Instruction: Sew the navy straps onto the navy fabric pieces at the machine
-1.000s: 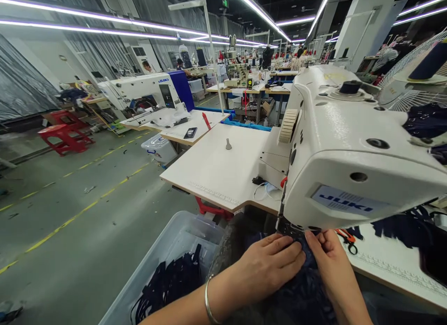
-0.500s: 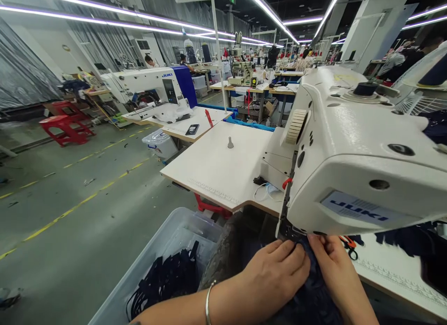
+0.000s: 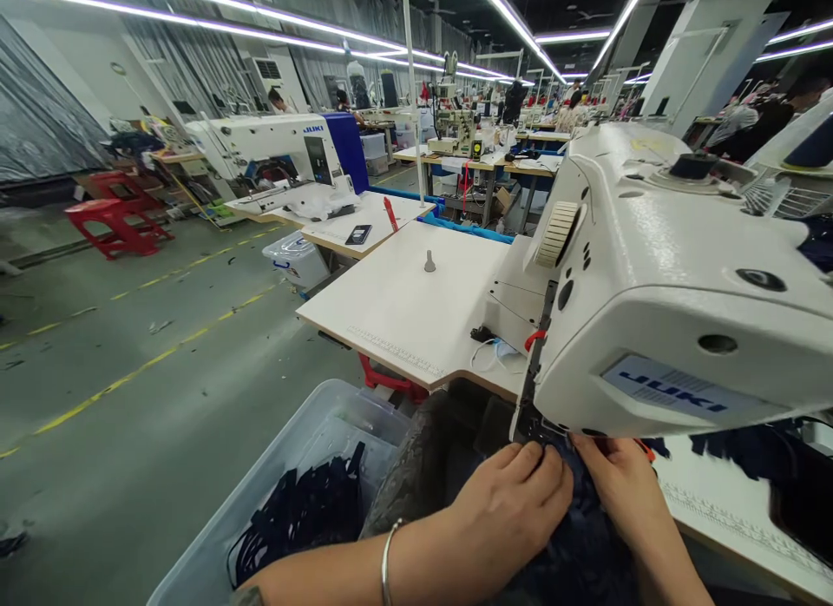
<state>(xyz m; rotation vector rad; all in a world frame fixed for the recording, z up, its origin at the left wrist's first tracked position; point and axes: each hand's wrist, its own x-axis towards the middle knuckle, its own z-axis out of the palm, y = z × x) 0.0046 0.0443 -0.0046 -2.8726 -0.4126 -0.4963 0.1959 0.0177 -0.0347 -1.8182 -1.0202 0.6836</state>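
Dark navy fabric hangs below the needle area of a white sewing machine. My left hand, with a silver bangle at its wrist, has its fingers curled on the fabric's upper edge, close to the machine's dark presser area. Just to its right, my right hand pinches the same fabric under the machine head. The head hides some of the right fingertips. The stitching point itself cannot be made out.
A clear plastic bin with navy strips stands at lower left. Behind it is a white tabletop with a grey peg. Farther off are another machine, a phone and red stools. Several people work in the distance.
The view has shifted slightly. Both hands stay on the fabric beneath the machine head, with almost no change in their grip. The orange-handled scissors at right are now mostly covered by my right hand.
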